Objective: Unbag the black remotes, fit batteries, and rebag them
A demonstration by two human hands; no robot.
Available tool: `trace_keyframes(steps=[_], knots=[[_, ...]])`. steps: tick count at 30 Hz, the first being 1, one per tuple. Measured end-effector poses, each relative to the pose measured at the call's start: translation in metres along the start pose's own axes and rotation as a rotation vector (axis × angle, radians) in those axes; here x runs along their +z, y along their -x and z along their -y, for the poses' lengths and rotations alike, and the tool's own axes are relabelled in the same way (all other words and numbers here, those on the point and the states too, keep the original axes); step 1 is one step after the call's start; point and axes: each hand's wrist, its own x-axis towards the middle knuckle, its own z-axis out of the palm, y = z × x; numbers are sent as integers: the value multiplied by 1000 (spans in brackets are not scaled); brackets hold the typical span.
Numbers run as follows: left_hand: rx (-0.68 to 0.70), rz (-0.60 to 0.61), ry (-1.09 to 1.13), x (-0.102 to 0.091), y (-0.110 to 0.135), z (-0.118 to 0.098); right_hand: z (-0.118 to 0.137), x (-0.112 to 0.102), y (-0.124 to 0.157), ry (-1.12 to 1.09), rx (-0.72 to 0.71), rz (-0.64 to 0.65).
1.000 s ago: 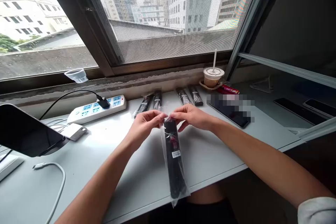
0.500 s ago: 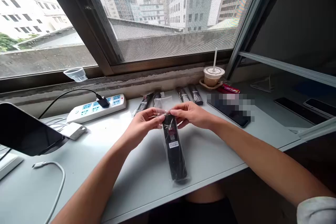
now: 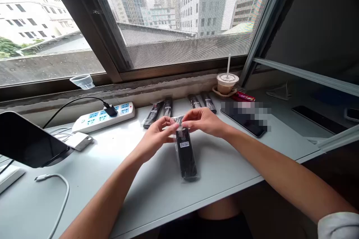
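Note:
A black remote control in a clear plastic bag (image 3: 185,155) lies lengthwise on the pale grey desk (image 3: 146,190) in front of me. My left hand (image 3: 157,134) and my right hand (image 3: 203,120) both pinch the far, open end of that bag, thumbs and fingers pressed together on the plastic. A white barcode sticker shows near the remote's top. Behind my hands, several more bagged black remotes (image 3: 160,110) lie in a row by the window sill.
A white power strip (image 3: 102,117) with a black plug sits at the back left, a dark tablet (image 3: 28,140) and a white cable (image 3: 60,194) further left. An iced drink cup (image 3: 227,82) and a dark phone (image 3: 246,117) are at the right.
The bagged remote has slid away from me onto the desk; it no longer hangs over the front edge. Both hands moved slightly farther and kept their pinch on the bag's top.

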Motion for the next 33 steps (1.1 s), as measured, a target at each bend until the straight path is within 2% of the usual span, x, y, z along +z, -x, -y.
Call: trace_keyframes(steps=[4,8,12,17,20,23,27,29,33], knots=[[30,-20,-48,5,-2,4,-4,3,-3,14,-32,-54],[54,-134,-161,1,-21,0,-2,0,-6,60,-88,-211],[18,-275,-510,-5,-67,-9,1,-10,-8,233,-114,-336],[2,-413,-746,-2,-139,-13,-2,-15,-10,316,-102,-284],[17,-453,-903,7,-162,-12,-2,-15,-10,329,-104,-259],[55,-442,-1079,17,-160,-13,1,-13,-8,342,-105,-247],[109,-453,-1295,17,-133,-19,1,-13,-7,364,-115,-230],[76,-455,-1366,11,-117,-23,0,-14,-8,369,-125,-220],[-74,-399,-1435,-1,-88,-24,0,-15,-7,383,-157,-219]])
